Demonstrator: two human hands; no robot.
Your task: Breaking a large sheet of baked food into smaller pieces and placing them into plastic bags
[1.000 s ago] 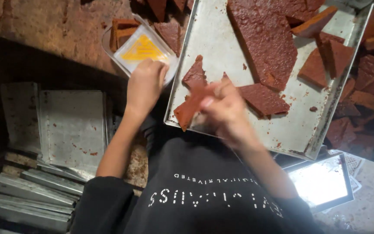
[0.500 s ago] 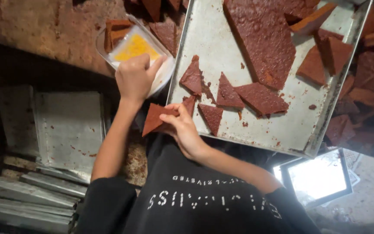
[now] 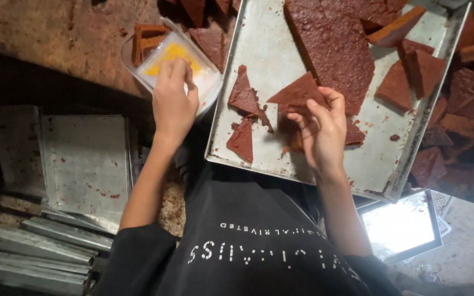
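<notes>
Since half a second ago the right hand [image 3: 322,129] has moved from the tray's near edge to over the metal tray [image 3: 264,49], fingers [image 3: 333,101] clamped on a triangular reddish-brown slab piece [image 3: 297,94]: flat, thin, grainy-surfaced, with straight cut edges. Left hand [image 3: 174,101] rests on the clear plastic container [image 3: 207,87] holding yellow and brown contents, fingers together and curled on its rim. Two smaller triangular pieces [image 3: 242,140] lie on the tray beside a large uncut slab [image 3: 336,49].

A reddish-brown triangular slab piece [image 3: 298,94] tilts above the metal tray [image 3: 259,44], pinched at its lower edge.
</notes>
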